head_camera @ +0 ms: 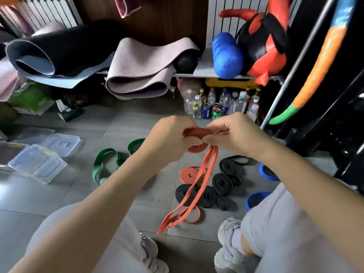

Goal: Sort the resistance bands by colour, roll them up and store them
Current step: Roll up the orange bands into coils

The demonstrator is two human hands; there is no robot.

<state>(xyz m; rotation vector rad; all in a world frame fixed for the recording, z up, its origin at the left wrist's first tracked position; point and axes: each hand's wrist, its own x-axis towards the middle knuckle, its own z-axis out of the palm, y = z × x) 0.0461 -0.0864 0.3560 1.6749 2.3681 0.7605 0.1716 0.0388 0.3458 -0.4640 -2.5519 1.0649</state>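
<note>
Both hands are raised together mid-scene, forearms angled inward. The left hand (pixel 173 137) and right hand (pixel 229 133) each pinch the folded end of a long flat orange rubber resistance band (pixel 197 133), seemingly starting a roll, its loose loop trailing to the near grey tiled floor (pixel 82 194)

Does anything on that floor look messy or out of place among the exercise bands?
Yes: the green rubber bands sprawl unrolled on the grey tiles, while the black rubber bands nearby lie coiled. One flat orange coil sits among the black ones.
</note>
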